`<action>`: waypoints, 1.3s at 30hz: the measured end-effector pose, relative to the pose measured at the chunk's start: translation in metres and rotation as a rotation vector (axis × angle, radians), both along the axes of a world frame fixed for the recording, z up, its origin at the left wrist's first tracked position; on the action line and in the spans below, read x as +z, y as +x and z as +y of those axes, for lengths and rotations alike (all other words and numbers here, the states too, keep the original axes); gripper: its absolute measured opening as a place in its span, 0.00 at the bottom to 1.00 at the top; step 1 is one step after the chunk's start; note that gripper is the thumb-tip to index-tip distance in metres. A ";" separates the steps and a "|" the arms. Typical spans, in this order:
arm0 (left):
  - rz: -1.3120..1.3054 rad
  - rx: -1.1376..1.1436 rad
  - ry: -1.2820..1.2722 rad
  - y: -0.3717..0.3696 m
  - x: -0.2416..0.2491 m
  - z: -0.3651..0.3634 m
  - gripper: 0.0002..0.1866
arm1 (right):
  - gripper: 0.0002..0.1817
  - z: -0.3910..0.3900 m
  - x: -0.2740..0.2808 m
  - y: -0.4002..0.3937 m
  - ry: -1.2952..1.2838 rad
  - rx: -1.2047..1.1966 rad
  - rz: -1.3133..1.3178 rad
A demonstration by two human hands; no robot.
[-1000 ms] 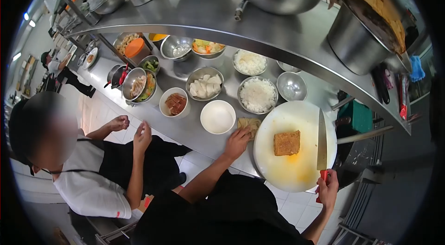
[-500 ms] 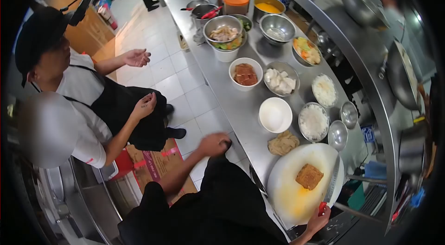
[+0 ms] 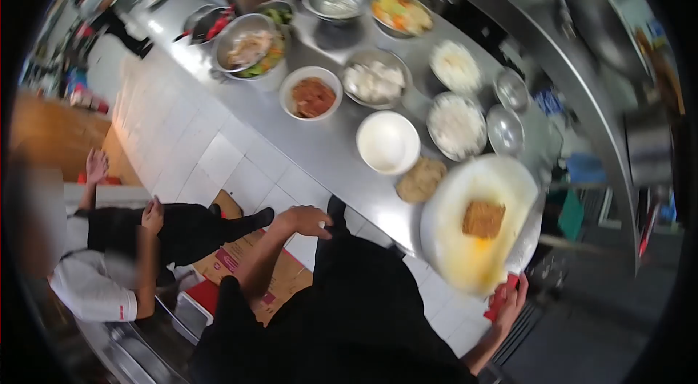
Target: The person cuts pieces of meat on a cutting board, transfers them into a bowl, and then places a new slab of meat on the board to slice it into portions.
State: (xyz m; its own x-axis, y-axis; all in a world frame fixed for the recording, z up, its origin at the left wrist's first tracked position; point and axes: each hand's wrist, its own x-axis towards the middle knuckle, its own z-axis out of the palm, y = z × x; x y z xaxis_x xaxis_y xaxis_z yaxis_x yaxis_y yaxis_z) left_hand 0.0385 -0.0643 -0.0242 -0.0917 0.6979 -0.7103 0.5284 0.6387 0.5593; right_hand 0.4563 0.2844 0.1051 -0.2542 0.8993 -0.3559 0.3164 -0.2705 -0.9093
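Note:
My right hand (image 3: 509, 302) grips the red handle of a cleaver (image 3: 529, 247), which lies along the right edge of a round white cutting board (image 3: 454, 257). A square brown fried block (image 3: 483, 218) sits in the middle of the board. Held off the counter in front of my dark apron, my left hand (image 3: 302, 220) has nothing in it and its fingers are loosely spread. A tan pile of thin sheets (image 3: 420, 179) lies on the steel counter (image 3: 327, 159) just left of the board.
Bowls crowd the counter: an empty white one (image 3: 387, 142), rice (image 3: 456, 124), red meat (image 3: 311, 97), white pieces (image 3: 374, 81), small steel bowls (image 3: 505, 130). Another person (image 3: 109, 268) in a white shirt and black apron stands at my left. A curved steel shelf (image 3: 582, 86) overhangs the counter.
My left hand has left the tan pile and drawn back off the counter toward my body. The view has swung and blurred. My right hand stays on the cleaver handle.

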 end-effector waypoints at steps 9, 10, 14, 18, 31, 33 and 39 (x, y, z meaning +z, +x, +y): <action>0.144 -0.157 1.148 0.112 0.112 0.212 0.27 | 0.18 -0.014 -0.006 0.024 -0.210 0.227 -0.045; 0.275 -0.073 1.144 0.115 0.112 0.229 0.29 | 0.17 -0.015 -0.001 0.024 -0.168 0.251 -0.089; 0.244 0.010 1.017 0.123 0.093 0.273 0.36 | 0.16 -0.013 0.003 0.036 -0.144 0.271 -0.076; 0.305 -0.029 1.017 0.140 0.083 0.269 0.33 | 0.15 -0.019 0.001 0.044 -0.106 0.259 -0.113; 0.427 -0.201 1.368 0.118 0.076 0.284 0.25 | 0.08 -0.020 0.045 0.006 0.285 0.474 -0.404; 0.365 -0.314 1.463 0.116 0.066 0.293 0.23 | 0.08 -0.025 0.067 -0.021 0.448 0.621 -0.547; 0.215 -0.441 1.459 0.105 0.068 0.314 0.22 | 0.09 -0.039 0.096 -0.048 0.423 0.889 -0.901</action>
